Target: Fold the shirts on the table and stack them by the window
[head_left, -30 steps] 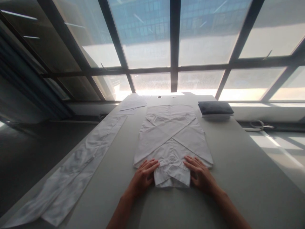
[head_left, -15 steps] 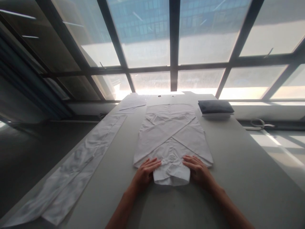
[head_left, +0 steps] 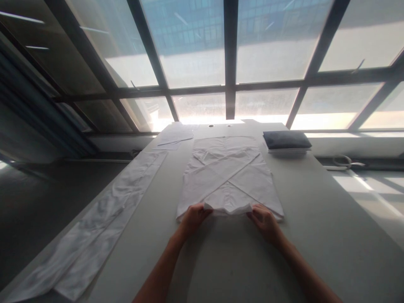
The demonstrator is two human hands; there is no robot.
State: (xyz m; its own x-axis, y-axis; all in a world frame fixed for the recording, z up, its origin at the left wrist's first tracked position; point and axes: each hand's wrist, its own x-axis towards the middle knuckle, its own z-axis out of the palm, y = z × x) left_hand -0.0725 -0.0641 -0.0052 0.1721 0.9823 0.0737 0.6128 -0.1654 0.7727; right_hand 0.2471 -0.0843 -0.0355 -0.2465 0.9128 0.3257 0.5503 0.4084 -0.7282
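In the head view my left hand (head_left: 193,216) and right hand (head_left: 264,219) each pinch the near edge of the white shirt (head_left: 229,181), which lies flat at the centre of the counter (head_left: 315,235) with its sleeves crossed. That edge is lifted slightly between my hands. A long white cloth (head_left: 104,223) lies at lower left. A dark folded stack (head_left: 286,141) sits at upper right of the shirt.

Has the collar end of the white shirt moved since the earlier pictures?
Yes. Both hands, left hand and right hand, have lifted the shirt collar end off the table and drawn it away from the near edge.
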